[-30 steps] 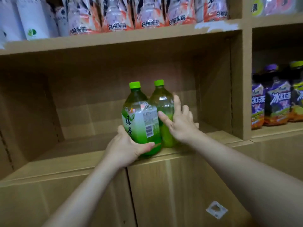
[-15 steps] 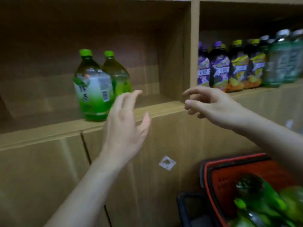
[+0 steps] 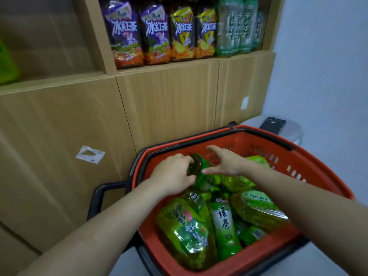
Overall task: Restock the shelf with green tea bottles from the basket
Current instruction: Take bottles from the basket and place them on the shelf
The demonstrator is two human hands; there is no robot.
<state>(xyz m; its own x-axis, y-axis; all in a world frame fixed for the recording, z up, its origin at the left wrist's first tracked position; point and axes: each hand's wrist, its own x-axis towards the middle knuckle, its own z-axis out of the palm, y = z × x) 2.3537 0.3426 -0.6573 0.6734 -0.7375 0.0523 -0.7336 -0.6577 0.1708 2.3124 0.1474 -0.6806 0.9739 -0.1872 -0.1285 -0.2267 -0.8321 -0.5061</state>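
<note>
Cardboard shelving (image 3: 65, 116) fills the space beyond and to the left of both hands, its front panel rising just behind the red basket (image 3: 316, 176). Iced tea bottles (image 3: 157, 30) are ranged in the bay above the hands. Between the basket's far rim and the hands a strip of bare room is left; the near half is packed with green tea bottles (image 3: 223, 220) lying on their sides. Half a second ago both hands were raised at shelf height; now they are lowered into the basket. The left hand (image 3: 173, 176) is curled around the dark end of one bottle (image 3: 196, 166), while the right hand (image 3: 225, 163) is spread, fingers apart, just beside it.
</note>
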